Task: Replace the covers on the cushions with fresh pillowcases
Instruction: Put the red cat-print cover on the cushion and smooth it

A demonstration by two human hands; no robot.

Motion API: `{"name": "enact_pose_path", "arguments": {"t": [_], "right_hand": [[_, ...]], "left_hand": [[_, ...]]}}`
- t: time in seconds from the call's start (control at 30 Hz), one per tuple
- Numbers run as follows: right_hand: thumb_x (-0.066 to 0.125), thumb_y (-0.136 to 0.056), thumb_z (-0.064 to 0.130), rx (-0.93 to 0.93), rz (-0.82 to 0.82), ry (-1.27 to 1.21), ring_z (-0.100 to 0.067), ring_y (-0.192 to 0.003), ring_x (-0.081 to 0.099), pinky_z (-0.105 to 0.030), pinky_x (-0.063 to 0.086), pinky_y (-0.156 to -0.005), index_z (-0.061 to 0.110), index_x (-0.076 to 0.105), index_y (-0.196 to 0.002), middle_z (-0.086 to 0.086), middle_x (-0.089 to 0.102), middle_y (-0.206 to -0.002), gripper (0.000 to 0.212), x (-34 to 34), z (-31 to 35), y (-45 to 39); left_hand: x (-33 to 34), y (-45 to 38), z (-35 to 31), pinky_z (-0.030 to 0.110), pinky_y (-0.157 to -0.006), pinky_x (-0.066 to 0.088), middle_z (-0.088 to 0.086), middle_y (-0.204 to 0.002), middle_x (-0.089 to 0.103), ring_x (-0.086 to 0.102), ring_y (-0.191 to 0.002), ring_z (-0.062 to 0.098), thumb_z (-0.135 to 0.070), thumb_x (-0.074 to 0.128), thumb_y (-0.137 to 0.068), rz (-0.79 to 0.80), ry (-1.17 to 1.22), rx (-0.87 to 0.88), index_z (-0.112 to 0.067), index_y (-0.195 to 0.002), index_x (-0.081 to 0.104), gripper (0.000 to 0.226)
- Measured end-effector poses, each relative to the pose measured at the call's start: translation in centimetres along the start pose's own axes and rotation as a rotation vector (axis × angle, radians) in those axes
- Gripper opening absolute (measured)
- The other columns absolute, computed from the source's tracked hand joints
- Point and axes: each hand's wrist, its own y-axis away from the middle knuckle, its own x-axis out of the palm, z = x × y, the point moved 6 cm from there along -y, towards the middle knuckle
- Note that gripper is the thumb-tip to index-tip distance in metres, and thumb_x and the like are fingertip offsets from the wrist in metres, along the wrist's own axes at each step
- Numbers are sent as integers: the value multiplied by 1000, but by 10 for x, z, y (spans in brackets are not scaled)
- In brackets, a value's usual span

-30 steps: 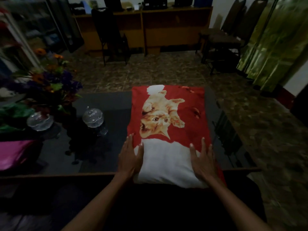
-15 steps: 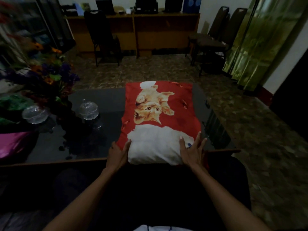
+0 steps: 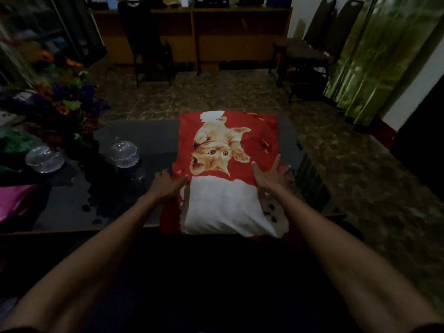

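Here the cushion (image 3: 225,207) lies between both hands' grip on the pillowcase (image 3: 259,138).

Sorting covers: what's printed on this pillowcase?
Red pillowcase with an orange kitten print, head view.

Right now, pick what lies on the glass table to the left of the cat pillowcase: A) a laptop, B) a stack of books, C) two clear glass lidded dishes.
C: two clear glass lidded dishes sit on the dark table, left of the red cat pillowcase.
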Motion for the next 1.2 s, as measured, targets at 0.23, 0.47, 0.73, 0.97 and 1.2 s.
{"name": "enact_pose_path", "arguments": {"t": [0.23,0.47,0.73,0.97,1.2], "right_hand": [[54,-81,81,39,35,-11,-47,-151,13,-60,14,-122,31,-15,-160,-20,-3,-168,116,-11,33,-92],[65,-70,83,87,145,-254,-37,-145,35,-53,27,-120,15,15,-160,-13,27,-164,124,5,50,-180],[78,-69,67,251,135,-517,-25,-136,49,-35,37,-111,17,34,-156,-4,47,-153,109,-5,58,-174],[79,-75,59,284,41,-655,-20,-127,55,-34,40,-108,21,45,-151,3,55,-144,91,-82,80,-115],[81,-81,48,259,-357,-699,-11,-139,40,-21,25,-116,18,37,-155,11,41,-151,91,-165,100,-2]], "left_hand": [[-2,-95,-46,40,-96,48,12,-118,64,61,-105,31,-68,53,-89,73,264,-15,-11,-114,63,64],[21,-177,-79,42,-103,47,6,-139,57,59,-120,30,-80,76,-58,192,593,-255,-16,-145,47,112],[-2,-203,-78,44,-91,57,9,-117,71,73,-95,28,-65,95,-34,313,625,-508,-9,-130,62,116],[-59,-153,-160,38,-84,56,2,-109,70,68,-96,23,-52,88,-65,377,620,-454,-16,-121,64,71],[-96,-104,-227,31,-81,52,-6,-112,68,65,-99,16,-52,84,-71,535,581,-227,-21,-133,58,74]]}}
